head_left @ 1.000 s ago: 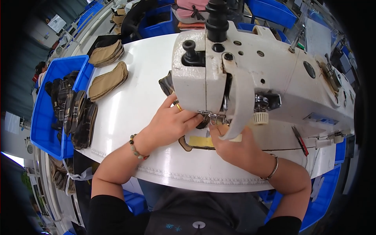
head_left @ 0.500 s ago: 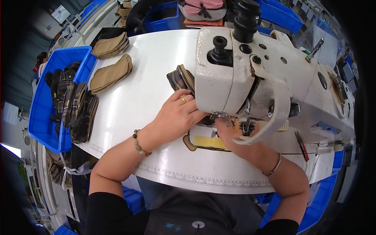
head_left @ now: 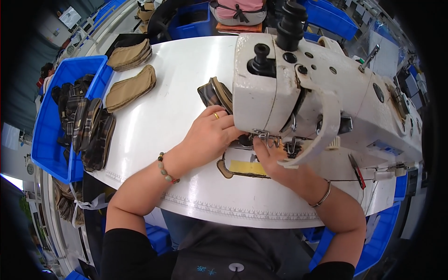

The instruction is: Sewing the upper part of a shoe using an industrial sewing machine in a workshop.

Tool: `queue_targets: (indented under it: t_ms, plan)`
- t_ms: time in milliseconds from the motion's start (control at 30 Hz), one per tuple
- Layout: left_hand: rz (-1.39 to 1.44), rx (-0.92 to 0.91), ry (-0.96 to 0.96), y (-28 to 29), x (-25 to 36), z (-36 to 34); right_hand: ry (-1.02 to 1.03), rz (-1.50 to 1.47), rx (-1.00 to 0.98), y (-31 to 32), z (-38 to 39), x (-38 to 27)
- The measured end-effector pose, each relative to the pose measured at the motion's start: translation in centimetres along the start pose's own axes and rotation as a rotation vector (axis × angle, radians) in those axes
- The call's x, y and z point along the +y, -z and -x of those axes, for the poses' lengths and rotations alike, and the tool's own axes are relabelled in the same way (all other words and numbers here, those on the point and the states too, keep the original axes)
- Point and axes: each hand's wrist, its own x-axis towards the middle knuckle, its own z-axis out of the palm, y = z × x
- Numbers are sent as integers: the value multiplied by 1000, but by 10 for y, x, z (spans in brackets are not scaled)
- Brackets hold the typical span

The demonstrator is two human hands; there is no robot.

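A dark plaid fabric piece with a tan edge [head_left: 214,93] stands partly behind the head of a white sewing machine [head_left: 259,88]. My left hand [head_left: 207,135] is closed on its near side, with the fingertips close to the presser foot. Right of the needle area, my right hand [head_left: 282,170] is closed at the near end of this work, its thumb and forefinger by the foot. The machine's metal guard and head hide some of those fingertips and the stitching point. A yellow strip [head_left: 246,167] lies on the machine bed below my hands.
Tan sole-shaped pieces [head_left: 130,88] lie in stacks at the table's far left. Beside them, a blue bin [head_left: 46,149] holds several plaid pieces. Red-handled snips [head_left: 358,172] rest right of my right hand. A ruler strip [head_left: 224,210] runs along the front edge. Another person [head_left: 238,11] sits beyond.
The whole view has shifted slightly. Both hands stay at the needle area with the plaid piece; my right hand's fingers have moved a little around the foot.
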Motion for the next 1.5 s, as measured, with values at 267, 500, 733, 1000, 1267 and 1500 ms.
queue_targets:
  t_ms: [267, 500, 733, 1000, 1267, 1500]
  plan:
    - [22, -37, -45, -2, -2, 2, -124, -169, 127, 8, 7, -4]
    - [60, -68, -38, -1, 10, 0, 26, 95, -219, 29, 4, -15]
    - [-63, -91, -39, -5, 19, 1, -176, -98, 47, 15, 8, -17]
    - [-37, -38, -75, -12, 8, 9, -101, -108, -60, 25, 0, -11]
    - [-29, 17, -149, -11, 10, 9, -1, -123, -61, 11, 19, -7]
    - [-140, -18, -169, -5, 14, 5, -17, -160, 44, -10, 28, -6]
